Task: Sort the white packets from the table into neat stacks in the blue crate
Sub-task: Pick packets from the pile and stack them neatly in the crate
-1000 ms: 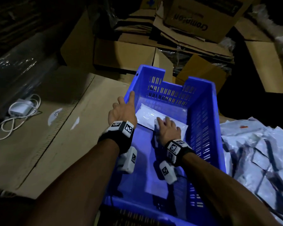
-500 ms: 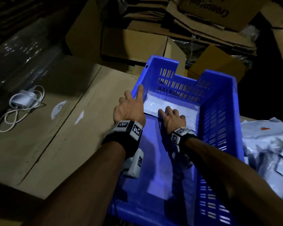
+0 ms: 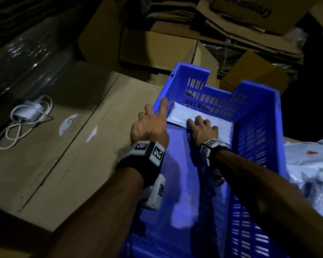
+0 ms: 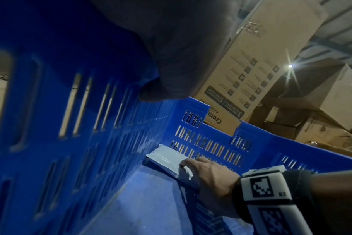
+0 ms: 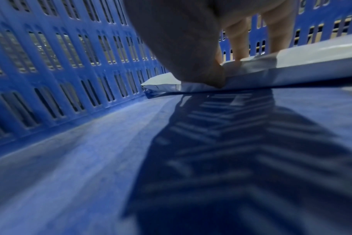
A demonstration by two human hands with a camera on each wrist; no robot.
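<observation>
**One packet sitting in the crate, big pile waiting on the table**

So the white packet (image 3: 183, 116) is lying flat on the floor of the blue crate (image 3: 257, 138), pushed up against the slotted far wall, closer to the left corner. The right hand (image 3: 202, 130) is pressing down on its near edge, fingers on top and thumb tucked at the edge, so it's pinching the packet. The left hand (image 3: 149, 125) is resting over the crate's left rim, fingers loose and spread with the index pointing forward, gripping nothing.

Outside the crate on the right, a messy heap of more white packets (image 3: 313, 168) is lying on the table. On the left there's flat cardboard sheeting (image 3: 63, 146) with a white charger and coiled cable (image 3: 26, 118) sitting on it. Cardboard boxes (image 3: 157, 47) are stacked up behind.
</observation>
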